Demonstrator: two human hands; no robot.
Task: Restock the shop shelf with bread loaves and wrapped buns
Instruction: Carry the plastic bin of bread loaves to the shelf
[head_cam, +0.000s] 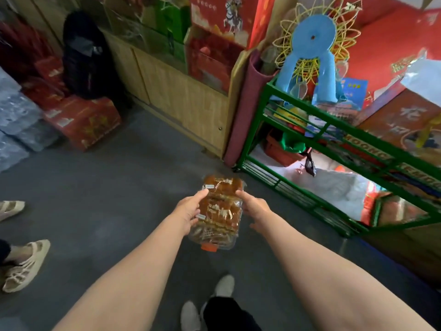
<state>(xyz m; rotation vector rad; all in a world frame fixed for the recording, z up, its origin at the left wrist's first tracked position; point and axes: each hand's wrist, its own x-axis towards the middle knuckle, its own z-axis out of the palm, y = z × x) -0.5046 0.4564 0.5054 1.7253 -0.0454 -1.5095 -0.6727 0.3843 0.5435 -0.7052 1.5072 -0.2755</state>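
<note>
A stack of brown bread loaves in clear plastic wrap (pixel 220 211) is held out in front of me above the grey floor. My left hand (pixel 188 210) grips its left side, thumb on top. My right hand (pixel 254 210) holds its right side with the fingers partly hidden behind the wrap. The green metal shelf rack (pixel 317 137) stands to the right, its lower tiers holding boxes and a grey bag.
A wooden counter (pixel 181 101) with glass display runs across the back. Red cartons (pixel 83 120) and wrapped water packs (pixel 16 115) sit at the left. Another person's sandalled feet (pixel 23 263) are at the left edge. My own shoes (pixel 207 304) show below.
</note>
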